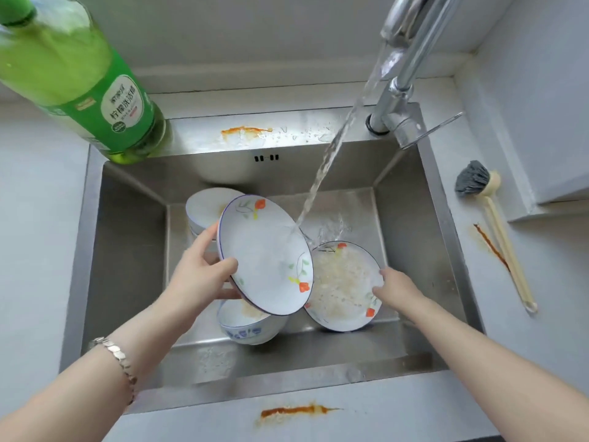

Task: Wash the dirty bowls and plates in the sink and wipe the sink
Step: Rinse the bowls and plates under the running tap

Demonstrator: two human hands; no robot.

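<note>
plate [264,253] held tilted by left hand [204,275]

Domestic kitchen, viewed from where I stand at the washing-up place. A stainless-steel sink [127,250] is set into a pale countertop [38,218]; a chrome faucet [401,84] runs a stream of water [322,173] into it. A green bottle of lemon dish detergent [79,74] stands on the rear ledge, and a long-handled dish brush [490,224] lies on the counter to my right. In the basin: a floral plate [264,253], a soiled plate [341,282] and bowls [245,327]. Orange sauce smears [296,409] on ledge and counter mark everyday household use.
</note>
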